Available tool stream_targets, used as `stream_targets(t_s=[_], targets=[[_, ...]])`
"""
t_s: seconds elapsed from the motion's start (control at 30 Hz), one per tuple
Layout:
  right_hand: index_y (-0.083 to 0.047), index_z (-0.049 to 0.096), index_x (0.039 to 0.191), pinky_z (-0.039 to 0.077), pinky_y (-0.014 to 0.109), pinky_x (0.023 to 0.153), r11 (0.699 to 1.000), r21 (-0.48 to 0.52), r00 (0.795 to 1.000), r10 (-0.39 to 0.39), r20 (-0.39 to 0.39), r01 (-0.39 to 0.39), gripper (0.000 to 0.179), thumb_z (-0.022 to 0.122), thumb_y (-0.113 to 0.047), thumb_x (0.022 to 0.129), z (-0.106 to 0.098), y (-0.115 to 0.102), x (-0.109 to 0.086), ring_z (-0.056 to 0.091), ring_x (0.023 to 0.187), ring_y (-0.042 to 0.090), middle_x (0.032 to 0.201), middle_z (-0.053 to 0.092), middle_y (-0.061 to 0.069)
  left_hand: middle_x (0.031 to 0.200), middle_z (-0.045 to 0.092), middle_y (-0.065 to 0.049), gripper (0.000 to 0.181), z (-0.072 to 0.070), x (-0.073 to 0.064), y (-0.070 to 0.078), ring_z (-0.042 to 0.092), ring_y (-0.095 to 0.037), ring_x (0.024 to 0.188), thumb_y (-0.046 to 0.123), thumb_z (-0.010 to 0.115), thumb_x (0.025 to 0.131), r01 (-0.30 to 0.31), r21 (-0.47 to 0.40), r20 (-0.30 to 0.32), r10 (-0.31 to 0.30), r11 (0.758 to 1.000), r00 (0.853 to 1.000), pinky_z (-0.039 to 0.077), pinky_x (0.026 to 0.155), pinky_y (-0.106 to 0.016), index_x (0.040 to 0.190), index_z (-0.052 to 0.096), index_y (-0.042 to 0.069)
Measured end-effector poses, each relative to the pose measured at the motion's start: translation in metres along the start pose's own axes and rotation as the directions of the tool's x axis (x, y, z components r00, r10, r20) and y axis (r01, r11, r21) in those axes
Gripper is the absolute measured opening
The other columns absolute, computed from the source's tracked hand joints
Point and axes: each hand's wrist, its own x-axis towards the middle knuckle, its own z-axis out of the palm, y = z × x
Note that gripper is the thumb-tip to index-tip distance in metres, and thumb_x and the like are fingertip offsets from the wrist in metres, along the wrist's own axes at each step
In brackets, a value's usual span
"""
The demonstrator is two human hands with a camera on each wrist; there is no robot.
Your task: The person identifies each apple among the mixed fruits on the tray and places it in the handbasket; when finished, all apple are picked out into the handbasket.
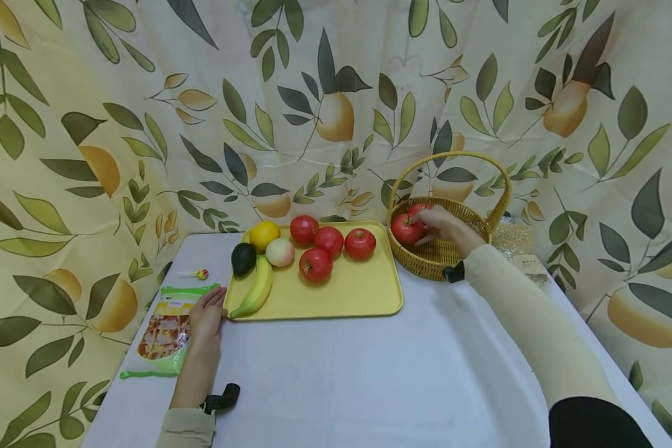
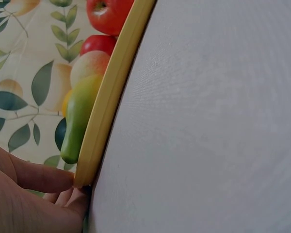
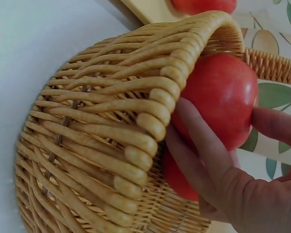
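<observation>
Head view, taking twelve o'clock as the far side: the wicker basket (image 1: 422, 269) sits at one o'clock on the white cloth (image 1: 347, 379), just beside the right end of the yellow tray (image 1: 341, 302), so the right hand (image 1: 441, 223) is clearly the nearer one. That hand reaches in over the basket's four o'clock side; the right wrist view shows it partly closed round a red apple (image 3: 220, 99), fingers on one side, thumb on the other. The held apple lies between nine and eleven o'clock in the basket's mouth, a second apple (image 3: 177, 177) close beside it; nearly round, it has no clear long axis. The left hand (image 1: 204, 314), almost closed, pinches the tray's eight o'clock corner.

The tray, apparently smooth plastic with a raised lip, runs lengthwise from nine to three o'clock. The basket is woven of rounded, glossy canes under an arched handle (image 1: 459, 154). Four shiny apples (image 1: 316, 266) fill the tray's twelve o'clock side, near a blushed peach (image 1: 280, 252), a yellow lemon (image 1: 265, 236), a dark avocado (image 1: 243, 259) and a curved, green-tipped banana (image 1: 256, 291) aimed from one toward seven.
</observation>
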Motion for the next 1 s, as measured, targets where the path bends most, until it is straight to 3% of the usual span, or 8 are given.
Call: stream_targets(t_s=[0.2, 0.53, 0.63, 0.8, 1.0], targets=[[0.007, 0.003, 0.161, 0.054, 0.055, 0.103, 0.997, 0.076, 1.0, 0.006, 0.015, -0.007, 0.08, 0.054, -0.004, 0.1, 0.001, 0.004, 0.005, 0.035, 0.145, 0.044, 0.16, 0.018, 0.028, 0.157, 0.05, -0.015, 0.076, 0.0, 0.002, -0.002, 0.048, -0.023, 0.146, -0.024, 0.041, 0.087, 0.013, 0.024, -0.024, -0.012, 1.0, 1.0, 0.038, 0.121, -0.035, 0.157, 0.043, 0.005], [0.002, -0.004, 0.163, 0.048, 0.053, 0.109, 0.992, 0.115, 0.999, 0.048, 0.007, -0.049, 0.083, 0.051, -0.004, 0.102, -0.003, 0.014, 0.004, 0.028, 0.15, 0.047, 0.165, 0.012, 0.033, 0.157, 0.049, -0.016, 0.075, -0.001, 0.002, -0.001, 0.046, -0.024, 0.147, -0.023, 0.04, 0.088, 0.013, 0.003, -0.003, -0.013, 1.0, 1.0, 0.038, 0.121, -0.034, 0.158, 0.041, 0.003], [0.004, 0.001, 0.163, 0.049, 0.051, 0.108, 0.992, 0.119, 0.999, 0.045, -0.009, -0.043, 0.08, 0.053, -0.005, 0.103, -0.004, 0.014, 0.0, 0.036, 0.146, 0.048, 0.163, 0.018, 0.034, 0.157, 0.049, -0.016, 0.076, -0.001, 0.002, -0.001, 0.046, -0.024, 0.146, -0.024, 0.04, 0.087, 0.014, 0.005, -0.012, -0.014, 1.0, 1.0, 0.038, 0.121, -0.034, 0.158, 0.042, 0.004], [0.011, 0.023, 0.157, 0.05, 0.05, 0.107, 0.999, 0.048, 0.998, 0.006, -0.057, -0.004, 0.065, 0.054, -0.011, 0.103, -0.009, 0.011, -0.01, 0.055, 0.13, 0.048, 0.151, 0.039, 0.034, 0.157, 0.05, -0.014, 0.077, 0.001, 0.004, -0.001, 0.048, -0.023, 0.145, -0.023, 0.042, 0.086, 0.025, 0.015, -0.027, -0.024, 1.0, 0.999, 0.039, 0.121, -0.034, 0.157, 0.044, 0.006], [0.009, 0.042, 0.148, 0.055, 0.049, 0.105, 0.998, -0.058, 0.992, -0.043, -0.121, 0.036, 0.054, 0.056, -0.019, 0.105, -0.011, 0.003, -0.025, 0.057, 0.129, 0.041, 0.148, 0.049, 0.028, 0.156, 0.051, -0.014, 0.078, 0.002, 0.003, 0.001, 0.048, -0.023, 0.145, -0.024, 0.042, 0.085, 0.03, 0.008, -0.028, -0.03, 1.0, 0.999, 0.039, 0.12, -0.033, 0.157, 0.044, 0.006]])
